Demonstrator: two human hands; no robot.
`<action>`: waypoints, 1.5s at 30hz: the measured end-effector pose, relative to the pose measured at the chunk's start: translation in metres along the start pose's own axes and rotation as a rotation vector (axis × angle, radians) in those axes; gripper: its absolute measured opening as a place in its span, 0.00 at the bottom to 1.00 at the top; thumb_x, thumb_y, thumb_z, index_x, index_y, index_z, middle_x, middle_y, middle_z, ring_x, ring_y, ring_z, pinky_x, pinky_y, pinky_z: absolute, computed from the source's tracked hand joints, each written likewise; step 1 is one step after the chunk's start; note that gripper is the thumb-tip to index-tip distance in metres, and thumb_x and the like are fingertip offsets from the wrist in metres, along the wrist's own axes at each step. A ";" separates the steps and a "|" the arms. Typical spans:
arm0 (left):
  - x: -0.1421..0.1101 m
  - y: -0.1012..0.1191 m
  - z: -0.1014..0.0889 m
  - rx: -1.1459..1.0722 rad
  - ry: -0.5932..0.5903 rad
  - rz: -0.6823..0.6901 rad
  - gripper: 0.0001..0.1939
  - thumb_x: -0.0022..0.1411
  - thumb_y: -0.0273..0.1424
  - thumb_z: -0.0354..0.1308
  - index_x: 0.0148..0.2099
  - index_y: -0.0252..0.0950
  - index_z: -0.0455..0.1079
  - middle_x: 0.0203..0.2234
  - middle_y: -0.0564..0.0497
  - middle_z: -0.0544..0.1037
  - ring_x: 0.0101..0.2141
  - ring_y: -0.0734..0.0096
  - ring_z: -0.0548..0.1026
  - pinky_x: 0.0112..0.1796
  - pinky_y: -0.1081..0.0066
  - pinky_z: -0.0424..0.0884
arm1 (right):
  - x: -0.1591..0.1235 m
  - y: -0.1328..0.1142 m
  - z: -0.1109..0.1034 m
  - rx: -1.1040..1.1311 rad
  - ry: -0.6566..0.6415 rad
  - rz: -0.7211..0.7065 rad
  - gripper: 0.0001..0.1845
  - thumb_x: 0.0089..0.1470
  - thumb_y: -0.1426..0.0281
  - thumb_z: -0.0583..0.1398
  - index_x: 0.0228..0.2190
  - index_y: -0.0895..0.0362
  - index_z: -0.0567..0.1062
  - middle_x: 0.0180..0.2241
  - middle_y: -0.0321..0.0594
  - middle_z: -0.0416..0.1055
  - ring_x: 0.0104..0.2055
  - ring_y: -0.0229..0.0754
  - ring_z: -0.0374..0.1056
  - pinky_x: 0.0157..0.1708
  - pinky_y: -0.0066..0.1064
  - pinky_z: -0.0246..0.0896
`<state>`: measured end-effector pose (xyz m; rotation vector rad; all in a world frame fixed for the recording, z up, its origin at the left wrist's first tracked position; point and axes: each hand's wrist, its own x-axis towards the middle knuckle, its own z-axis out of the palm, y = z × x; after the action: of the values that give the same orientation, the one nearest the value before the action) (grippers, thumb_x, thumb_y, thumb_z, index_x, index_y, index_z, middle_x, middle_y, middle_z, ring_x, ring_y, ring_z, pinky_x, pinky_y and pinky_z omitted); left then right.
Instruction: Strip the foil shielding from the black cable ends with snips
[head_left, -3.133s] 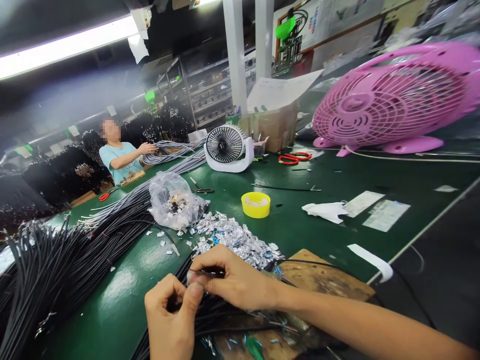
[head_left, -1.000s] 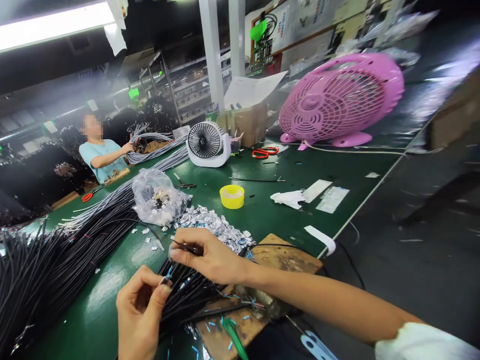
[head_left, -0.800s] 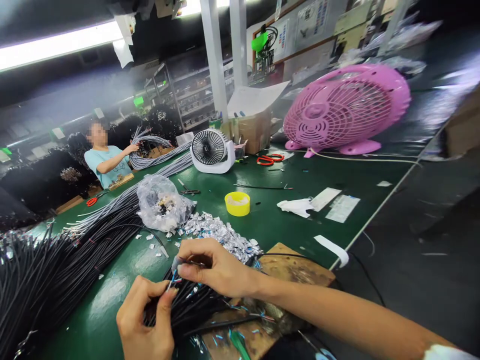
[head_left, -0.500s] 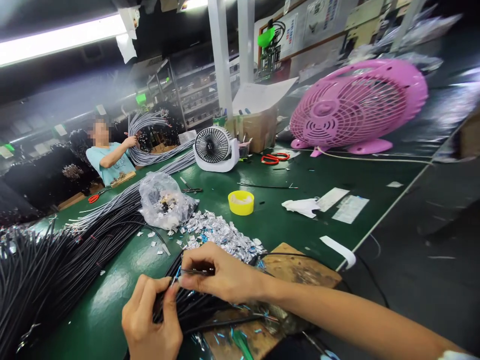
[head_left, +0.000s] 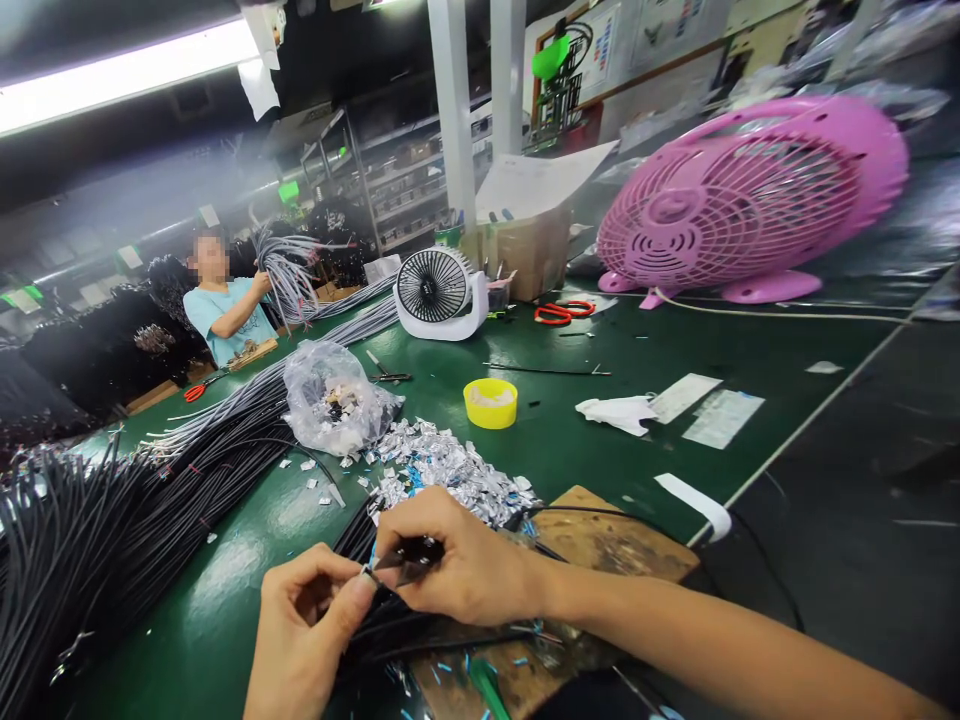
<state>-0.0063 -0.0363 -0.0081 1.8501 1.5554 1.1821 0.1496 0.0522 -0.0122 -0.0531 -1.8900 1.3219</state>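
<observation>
My left hand (head_left: 307, 615) is closed, thumb and forefinger pinching the end of a thin black cable (head_left: 379, 580). My right hand (head_left: 472, 565) grips a dark, flat, pointed metal tool (head_left: 416, 562), its tip close to the cable end at the left fingertips. Whether that tool is a blade or tweezers is unclear. Under both hands runs a bundle of black cables (head_left: 397, 625), partly covered by them. Just beyond lies a heap of silver foil scraps (head_left: 457, 470) with bits of blue among them.
A wooden board (head_left: 600, 545) and a green handle (head_left: 487, 688) are close below. Farther out are a yellow dish (head_left: 490, 404), a clear plastic bag (head_left: 330, 400), red-handled scissors (head_left: 562, 312), a white fan (head_left: 439, 295) and a pink fan (head_left: 735, 205). Across the table a person (head_left: 229, 305) holds grey cables.
The tool in my right hand has turned and shows more of its flat side. Both hands sit slightly farther right in view. Across the table, the person's looped grey cables now hang with ends spread.
</observation>
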 end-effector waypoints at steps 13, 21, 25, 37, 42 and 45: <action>0.001 0.010 0.015 0.573 0.515 0.442 0.08 0.59 0.21 0.52 0.28 0.36 0.65 0.16 0.55 0.68 0.16 0.78 0.66 0.20 0.79 0.65 | -0.003 0.007 0.003 -0.265 0.065 -0.154 0.09 0.49 0.69 0.56 0.21 0.60 0.68 0.18 0.34 0.63 0.19 0.29 0.54 0.20 0.20 0.52; -0.005 0.013 0.015 0.398 0.591 0.381 0.07 0.56 0.22 0.56 0.28 0.37 0.68 0.16 0.55 0.69 0.16 0.76 0.67 0.18 0.76 0.64 | 0.001 -0.004 -0.003 -0.285 0.119 -0.010 0.17 0.59 0.61 0.50 0.32 0.61 0.72 0.30 0.41 0.71 0.30 0.34 0.64 0.31 0.25 0.62; -0.005 0.011 0.017 0.388 0.616 0.419 0.07 0.53 0.20 0.58 0.30 0.38 0.69 0.16 0.56 0.70 0.16 0.77 0.66 0.18 0.76 0.64 | 0.000 0.004 -0.003 -0.311 0.063 -0.029 0.21 0.59 0.59 0.52 0.24 0.61 0.72 0.22 0.37 0.66 0.25 0.32 0.59 0.26 0.23 0.57; -0.005 0.004 0.018 0.495 0.641 0.516 0.10 0.53 0.17 0.59 0.34 0.37 0.69 0.20 0.56 0.73 0.17 0.79 0.67 0.21 0.79 0.64 | 0.001 0.004 -0.003 -0.277 0.035 0.018 0.24 0.59 0.56 0.52 0.24 0.62 0.74 0.20 0.36 0.65 0.22 0.31 0.56 0.24 0.23 0.53; -0.005 0.002 0.018 0.533 0.651 0.542 0.09 0.54 0.17 0.59 0.34 0.36 0.69 0.19 0.56 0.73 0.18 0.80 0.67 0.22 0.79 0.65 | 0.001 0.006 -0.003 -0.260 0.034 0.042 0.26 0.58 0.54 0.51 0.24 0.62 0.73 0.20 0.36 0.65 0.22 0.31 0.57 0.24 0.23 0.54; -0.005 0.002 0.019 0.546 0.656 0.546 0.10 0.53 0.16 0.59 0.34 0.36 0.68 0.19 0.56 0.73 0.17 0.81 0.67 0.22 0.79 0.65 | 0.002 0.005 -0.003 -0.257 0.028 0.053 0.27 0.58 0.53 0.51 0.24 0.62 0.74 0.20 0.36 0.65 0.22 0.31 0.57 0.24 0.23 0.54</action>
<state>0.0104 -0.0380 -0.0186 2.5154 1.9117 1.8991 0.1482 0.0577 -0.0151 -0.2537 -2.0362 1.0993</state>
